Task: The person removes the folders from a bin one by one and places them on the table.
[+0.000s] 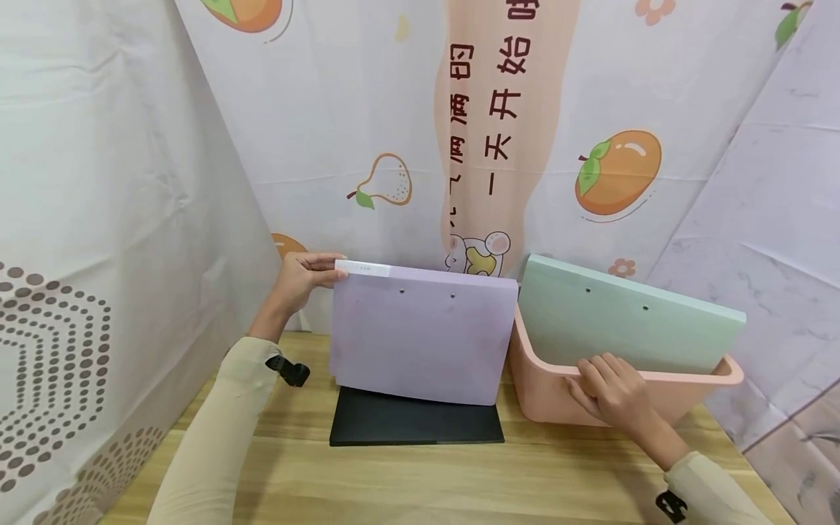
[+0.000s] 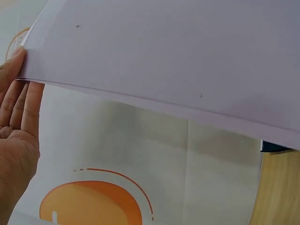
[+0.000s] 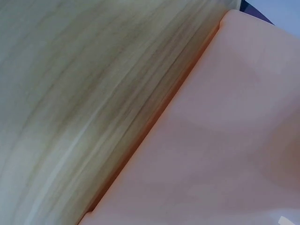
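Wood-grained table [image 1: 394, 485] with a thin black rectangle [image 1: 416, 424] and pink bin [image 1: 541, 397] on top.

My left sleeve [image 1: 203, 437]: long, pale cream, plain cloth, faint creases. Left cuff [image 1: 252, 356] slightly rumpled, bare wrist beyond it. Black device [image 1: 293, 372] at left cuff's inner side: short strap-like piece, chunky rounded block. Well right of left cuff, my right sleeve [image 1: 712, 488]: same pale cream; second black device [image 1: 671, 505] on it, finer detail too small to tell. My fingers [image 1: 607, 364] bare.
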A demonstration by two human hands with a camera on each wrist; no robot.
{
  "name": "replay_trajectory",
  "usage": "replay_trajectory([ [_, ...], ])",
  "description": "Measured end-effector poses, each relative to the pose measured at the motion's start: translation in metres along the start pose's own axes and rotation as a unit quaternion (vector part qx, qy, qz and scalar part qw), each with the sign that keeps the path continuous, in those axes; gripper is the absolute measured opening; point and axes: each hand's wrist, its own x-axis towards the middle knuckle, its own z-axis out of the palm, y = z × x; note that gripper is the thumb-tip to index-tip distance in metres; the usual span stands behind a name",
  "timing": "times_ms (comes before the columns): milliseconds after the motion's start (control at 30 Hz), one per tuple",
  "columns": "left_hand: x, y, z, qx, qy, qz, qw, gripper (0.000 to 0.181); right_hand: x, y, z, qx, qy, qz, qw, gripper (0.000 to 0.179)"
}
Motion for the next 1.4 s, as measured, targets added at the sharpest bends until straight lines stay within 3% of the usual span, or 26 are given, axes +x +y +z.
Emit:
replay_trajectory([
  [367,-0.006,-0.006,0.005,-0.034,-0.011,-0.031,0.9989,0.025,-0.001,0.000,0.000,-0.005,-0.003,0.002,1.0000,0.046],
  [733,-0.010,-0.018,0.006,-0.009,-0.019,-0.053,0.9984,0.021,-0.006,0.002,0.001,-0.007,0.003,0.001,1.0000,0.045],
  [1000,-0.010,-0.026,0.007,0.025,-0.019,-0.075,0.9967,0.045,-0.004,0.001,0.001,-0.010,0.005,0.000,0.9999,0.046],
  [1400,-0.012,-0.032,0.007,0.026,-0.014,-0.096,0.9950,0.047,0.004,-0.004,0.002,-0.016,0.024,0.008,0.9996,0.048],
])
